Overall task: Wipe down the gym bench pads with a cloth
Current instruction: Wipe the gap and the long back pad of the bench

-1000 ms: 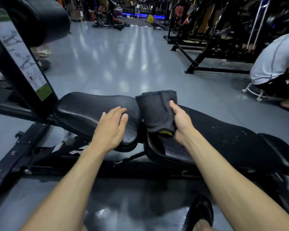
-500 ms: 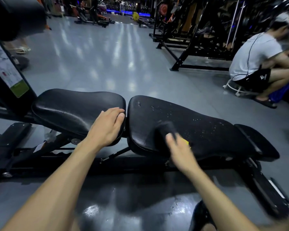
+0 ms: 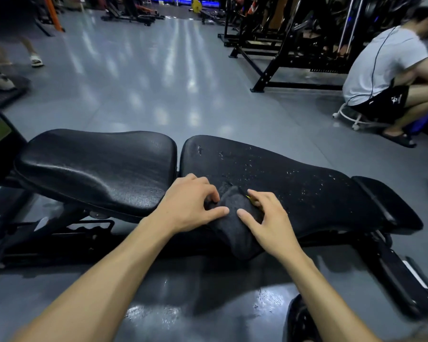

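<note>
A black gym bench lies across the view, with a seat pad (image 3: 97,166) on the left and a long back pad (image 3: 294,183) on the right, flecked with pale specks. A dark grey cloth (image 3: 236,230) with a yellow tag drapes over the near edge of the back pad, close to the gap between the pads. My left hand (image 3: 193,203) pinches the cloth's left side with curled fingers and thumb. My right hand (image 3: 265,215) grips its right side, thumb pressed on the cloth.
Black bench frame (image 3: 59,238) runs under the pads. A person in a white shirt (image 3: 386,67) sits on a low stool at the right. Black rack machines (image 3: 282,40) stand at the back right. Someone's sandalled feet (image 3: 36,59) are at the far left. My shoe (image 3: 299,319) is bottom right.
My right hand pulled the cloth from the top of the back pad down to its near edge. My left hand left the seat pad and took hold of the cloth.
</note>
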A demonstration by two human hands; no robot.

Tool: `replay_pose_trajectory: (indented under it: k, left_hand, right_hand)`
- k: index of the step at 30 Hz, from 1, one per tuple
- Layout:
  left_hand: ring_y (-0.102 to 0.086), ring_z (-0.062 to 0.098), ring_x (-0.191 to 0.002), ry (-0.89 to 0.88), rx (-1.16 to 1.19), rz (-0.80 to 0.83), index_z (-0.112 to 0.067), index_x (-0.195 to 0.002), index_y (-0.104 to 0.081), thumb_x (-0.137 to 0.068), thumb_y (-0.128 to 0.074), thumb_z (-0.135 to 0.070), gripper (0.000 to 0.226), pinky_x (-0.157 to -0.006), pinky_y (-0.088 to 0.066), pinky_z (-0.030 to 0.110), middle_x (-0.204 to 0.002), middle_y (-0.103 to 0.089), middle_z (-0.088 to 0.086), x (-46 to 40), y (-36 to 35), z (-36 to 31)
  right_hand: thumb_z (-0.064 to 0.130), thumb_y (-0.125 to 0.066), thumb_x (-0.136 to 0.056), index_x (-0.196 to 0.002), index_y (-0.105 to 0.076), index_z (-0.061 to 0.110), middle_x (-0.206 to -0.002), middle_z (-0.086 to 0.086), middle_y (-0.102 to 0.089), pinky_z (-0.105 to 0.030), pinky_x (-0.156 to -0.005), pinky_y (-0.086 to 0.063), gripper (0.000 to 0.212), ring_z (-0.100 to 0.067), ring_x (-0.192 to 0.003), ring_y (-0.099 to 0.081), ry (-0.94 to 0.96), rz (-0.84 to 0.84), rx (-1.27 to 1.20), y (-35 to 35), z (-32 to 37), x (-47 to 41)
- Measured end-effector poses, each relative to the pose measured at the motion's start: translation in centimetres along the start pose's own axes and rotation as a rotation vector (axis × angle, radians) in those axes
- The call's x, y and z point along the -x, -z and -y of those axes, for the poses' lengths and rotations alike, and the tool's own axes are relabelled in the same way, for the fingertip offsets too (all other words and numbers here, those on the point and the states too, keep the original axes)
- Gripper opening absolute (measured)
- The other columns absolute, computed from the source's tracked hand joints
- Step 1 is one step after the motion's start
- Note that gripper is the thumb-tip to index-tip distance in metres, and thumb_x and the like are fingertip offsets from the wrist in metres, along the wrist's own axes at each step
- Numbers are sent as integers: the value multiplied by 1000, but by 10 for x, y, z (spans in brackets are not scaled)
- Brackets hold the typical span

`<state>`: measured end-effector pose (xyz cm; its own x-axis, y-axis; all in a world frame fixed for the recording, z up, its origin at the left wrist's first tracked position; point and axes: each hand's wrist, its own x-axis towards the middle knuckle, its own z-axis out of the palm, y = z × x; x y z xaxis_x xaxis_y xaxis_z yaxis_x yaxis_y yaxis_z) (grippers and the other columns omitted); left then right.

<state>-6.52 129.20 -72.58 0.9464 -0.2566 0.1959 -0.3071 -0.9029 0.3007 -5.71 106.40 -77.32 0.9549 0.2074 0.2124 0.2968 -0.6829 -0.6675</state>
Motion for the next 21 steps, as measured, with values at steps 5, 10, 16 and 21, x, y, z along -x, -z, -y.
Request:
replay_pose_trajectory:
  k: [5,10,16,21]
  left_hand:
    - [-50,14,-91,71,8,6,-35,-92,-63,-75,-52,-80,50,-91,-41,34,-91,-58,-14,-5,-9,-5]
    - [-55,15,-93,144,97,-66,-35,-82,-57,-87,-64,-55,22,-94,-41,36,-83,-63,-14,-11,-10,-6]
    - [-57,17,-98,243,99,-60,-29,-85,-60,-89,-60,-49,20,-97,-37,36,-81,-67,-13,-17,-14,-8]
    - [-55,18,-104,268,105,-13,-31,-90,-61,-88,-59,-48,17,-99,-36,36,-85,-67,-14,-23,-15,-8]
  right_hand:
    - [39,-80,-79,-103,-72,29,-95,7,-68,-32,-85,-47,27,-9,-90,-61,-28,58,-53,3,2,-20]
    - [26,-80,-82,-93,-71,26,-79,5,-61,-22,-72,-45,15,-9,-76,-57,117,54,-33,18,17,-46]
    - [45,-76,-84,-111,-69,32,-95,9,-56,-22,-78,-44,30,-4,-87,-55,16,179,104,14,3,-64]
    - [40,-77,-86,-104,-74,30,-81,10,-61,-21,-68,-43,21,-1,-65,-55,-19,215,-57,17,0,-73]
